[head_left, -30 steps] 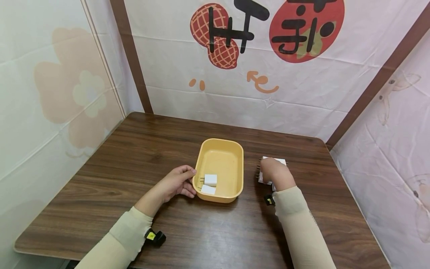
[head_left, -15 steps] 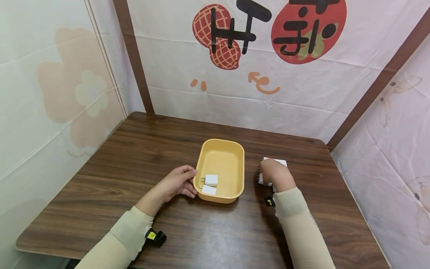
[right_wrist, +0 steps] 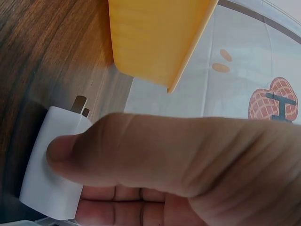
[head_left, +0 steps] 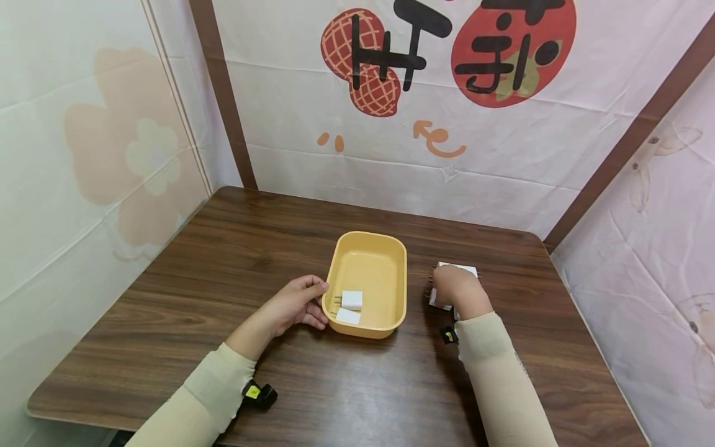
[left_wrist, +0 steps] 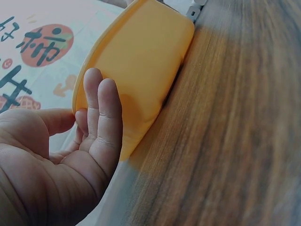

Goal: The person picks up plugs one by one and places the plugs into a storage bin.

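Observation:
My left hand (head_left: 296, 304) pinches the left rim of a yellow plastic box (head_left: 368, 267) between thumb and index finger. The other fingers stay off its side wall, extended in the left wrist view. Two white charger plugs (head_left: 352, 300) lie inside the box, near its front left corner. To the right of the box, my right hand (head_left: 460, 288) reaches down into a group of white plugs (head_left: 468, 269). In the right wrist view its thumb presses on one white charger plug (right_wrist: 40, 183), fingers behind it, metal prongs pointing toward the box. The hand hides much of the group in the head view.
Everything stands on a brown wood-grain table (head_left: 251, 236) with rounded corners. Printed fabric sheets (head_left: 301, 167) hang behind it and at both sides. A black wrist device (head_left: 259, 395) sits at the left cuff, another (head_left: 449, 335) at the right.
Both hands, the box and the plugs hold their places. The whole head view has shifted very slightly.

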The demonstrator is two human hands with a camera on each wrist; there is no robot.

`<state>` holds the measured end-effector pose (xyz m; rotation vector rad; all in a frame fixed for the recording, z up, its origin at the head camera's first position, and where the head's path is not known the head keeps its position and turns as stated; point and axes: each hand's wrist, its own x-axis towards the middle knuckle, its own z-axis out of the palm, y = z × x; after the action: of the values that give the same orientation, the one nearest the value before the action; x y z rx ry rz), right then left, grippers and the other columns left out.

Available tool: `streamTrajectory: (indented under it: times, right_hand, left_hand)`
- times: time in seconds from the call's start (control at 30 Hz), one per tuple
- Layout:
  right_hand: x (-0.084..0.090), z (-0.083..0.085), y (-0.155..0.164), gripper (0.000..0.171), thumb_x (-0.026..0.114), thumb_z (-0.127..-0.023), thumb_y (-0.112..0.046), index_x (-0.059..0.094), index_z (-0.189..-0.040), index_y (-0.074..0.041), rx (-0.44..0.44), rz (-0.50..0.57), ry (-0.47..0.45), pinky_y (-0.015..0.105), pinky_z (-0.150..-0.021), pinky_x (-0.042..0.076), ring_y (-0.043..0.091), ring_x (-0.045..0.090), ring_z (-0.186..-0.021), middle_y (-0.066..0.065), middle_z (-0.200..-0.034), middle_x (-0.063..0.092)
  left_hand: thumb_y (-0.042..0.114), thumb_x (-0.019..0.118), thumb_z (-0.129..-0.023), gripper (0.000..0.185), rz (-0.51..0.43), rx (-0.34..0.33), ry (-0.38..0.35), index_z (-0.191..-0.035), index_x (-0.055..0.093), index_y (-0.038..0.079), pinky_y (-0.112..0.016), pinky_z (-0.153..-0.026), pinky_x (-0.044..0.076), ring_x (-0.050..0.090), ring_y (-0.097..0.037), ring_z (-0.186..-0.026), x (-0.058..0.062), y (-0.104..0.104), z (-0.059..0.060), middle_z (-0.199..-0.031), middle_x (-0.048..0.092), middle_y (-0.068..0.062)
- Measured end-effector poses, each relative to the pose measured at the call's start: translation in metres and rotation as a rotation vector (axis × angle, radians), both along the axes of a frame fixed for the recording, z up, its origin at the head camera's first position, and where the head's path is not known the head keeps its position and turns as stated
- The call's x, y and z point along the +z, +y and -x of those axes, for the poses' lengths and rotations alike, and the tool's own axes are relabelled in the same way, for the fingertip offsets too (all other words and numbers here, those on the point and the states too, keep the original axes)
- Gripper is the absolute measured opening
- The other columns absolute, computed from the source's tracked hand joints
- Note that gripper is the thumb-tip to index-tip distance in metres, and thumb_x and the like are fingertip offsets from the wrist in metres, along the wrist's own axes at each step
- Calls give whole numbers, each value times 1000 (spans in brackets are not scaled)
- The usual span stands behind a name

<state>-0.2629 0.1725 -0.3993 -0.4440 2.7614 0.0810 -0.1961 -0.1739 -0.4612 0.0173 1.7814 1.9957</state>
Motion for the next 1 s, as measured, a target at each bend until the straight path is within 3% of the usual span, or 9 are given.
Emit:
streamTrajectory:
  times: [0.2,0.57,0.67,0.77,0.87,1.0]
  right_hand:
    - [0,0,2,19,77,-81,-3,66,-69,-12,8,10,14,31,-53,43,17,45,-59,0,-70,63]
    - [1,4,3,35,75,-75,-5,47,-58,-17,2,85,-3,30,-48,33,15,35,-54,-3,-58,39]
    - [3,4,2,27,75,-74,-6,51,-64,-15,0,111,-12,30,-50,36,16,39,-56,-2,-61,44]
    - [6,3,1,19,76,-75,-8,58,-80,-11,14,125,-2,33,-56,42,18,48,-64,1,-73,55]
    - [10,1,1,27,77,-75,-11,60,-96,-8,34,128,18,36,-63,47,21,54,-75,4,-86,61]
    - [14,-1,0,34,77,-75,-14,59,-102,-7,51,128,28,38,-68,49,23,55,-79,5,-90,60]
  left_hand:
    - [26,50,-110,35,0,-1,0,-124,44,-5,-39,-63,64,71,-21,-65,2,0,0,-88,58,-10]
    - [26,50,-110,35,5,3,-6,-124,44,-6,-38,-63,63,70,-21,-65,3,1,-2,-87,58,-9]
    - [27,51,-109,37,6,6,-7,-125,44,-5,-38,-63,64,70,-21,-65,2,1,-2,-88,58,-10]
    - [28,51,-109,37,6,8,-10,-125,44,-5,-38,-63,64,70,-21,-65,1,1,-1,-88,58,-10]
    - [27,51,-109,37,7,10,-9,-125,44,-5,-38,-63,63,70,-21,-65,1,1,-1,-87,58,-9]
    - [27,51,-109,37,8,9,-7,-125,43,-5,-39,-63,64,70,-21,-65,1,1,-1,-88,57,-9]
